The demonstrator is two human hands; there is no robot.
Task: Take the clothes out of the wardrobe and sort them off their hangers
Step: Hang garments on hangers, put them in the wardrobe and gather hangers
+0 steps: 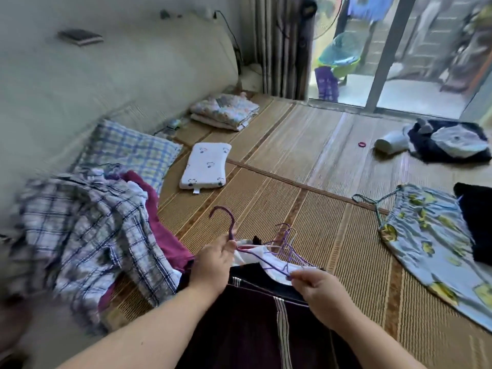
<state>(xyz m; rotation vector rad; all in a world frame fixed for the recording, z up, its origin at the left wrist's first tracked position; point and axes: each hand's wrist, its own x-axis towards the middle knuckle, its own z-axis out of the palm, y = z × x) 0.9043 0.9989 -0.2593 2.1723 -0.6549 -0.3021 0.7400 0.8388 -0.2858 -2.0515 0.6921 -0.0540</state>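
Observation:
A purple wire hanger (231, 225) sticks up from a dark maroon garment with white stripes (255, 323) lying in front of me on the woven mat. My left hand (213, 265) pinches the hanger just below its hook. My right hand (319, 287) pinches the hanger's lower right end over a white collar area (266, 259). Several more thin purple hangers (288, 241) lie bunched just beyond. A heap of plaid and magenta clothes (87, 235) lies to the left.
A light blue garment with yellow flowers (431, 243) and a dark green hanger (372, 201) lie to the right, next to a black cloth (476, 219). A small white pillow (206, 165), a plaid pillow (127, 150), folded bedding (223, 111) and a dark clothes pile (447, 143) lie farther off.

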